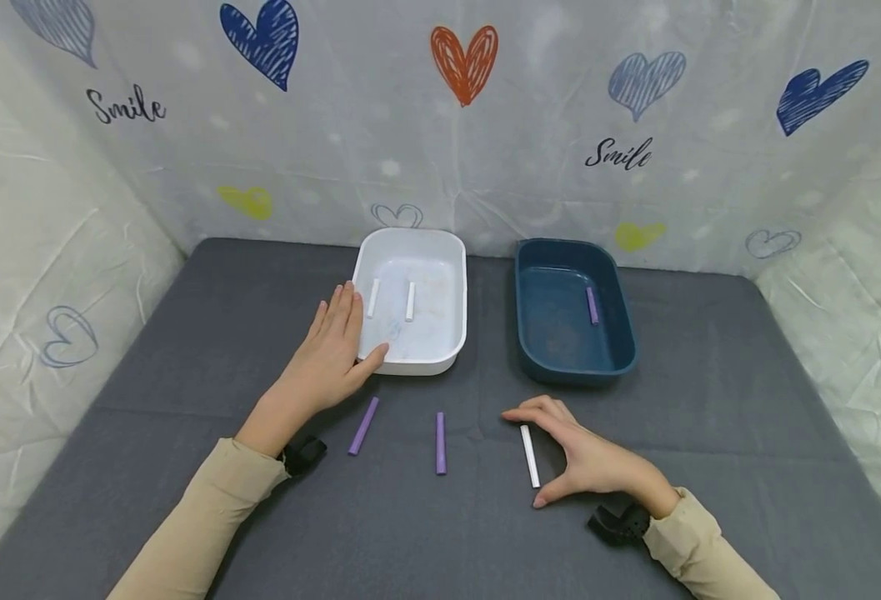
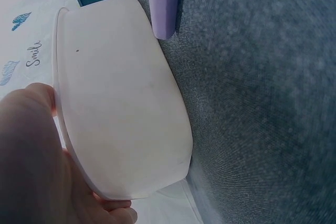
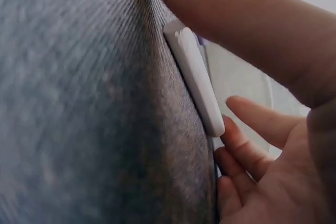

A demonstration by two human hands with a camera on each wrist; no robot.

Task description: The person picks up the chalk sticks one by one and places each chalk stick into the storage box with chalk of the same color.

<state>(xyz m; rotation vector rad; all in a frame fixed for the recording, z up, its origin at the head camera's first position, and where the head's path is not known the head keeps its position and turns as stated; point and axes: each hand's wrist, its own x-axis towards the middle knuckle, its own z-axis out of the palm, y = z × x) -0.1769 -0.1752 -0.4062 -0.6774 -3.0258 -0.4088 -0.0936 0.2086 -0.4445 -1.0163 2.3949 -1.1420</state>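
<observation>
My left hand [image 1: 335, 350] lies flat with straight fingers on the near left corner of the white tray [image 1: 451, 250], the thumb on its rim. Two white sticks [image 1: 410, 301] lie inside that tray. In the left wrist view, the palm [image 2: 31, 156] presses against the tray's wall [image 2: 121, 103]. My right hand [image 1: 524, 458] arches over a white stick [image 1: 530, 456] that lies on the mat. Thumb and fingers curl round its two ends. Up close, the thumb [image 3: 236, 19] lies against the stick [image 3: 194, 77].
A dark blue tray [image 1: 620, 333] to the right of the white one holds a purple stick [image 1: 593, 305]. Two more purple sticks [image 1: 362, 426] [image 1: 440, 442] lie on the grey mat [image 1: 185, 333] between my hands. Patterned sheet walls [image 1: 485, 150] enclose three sides.
</observation>
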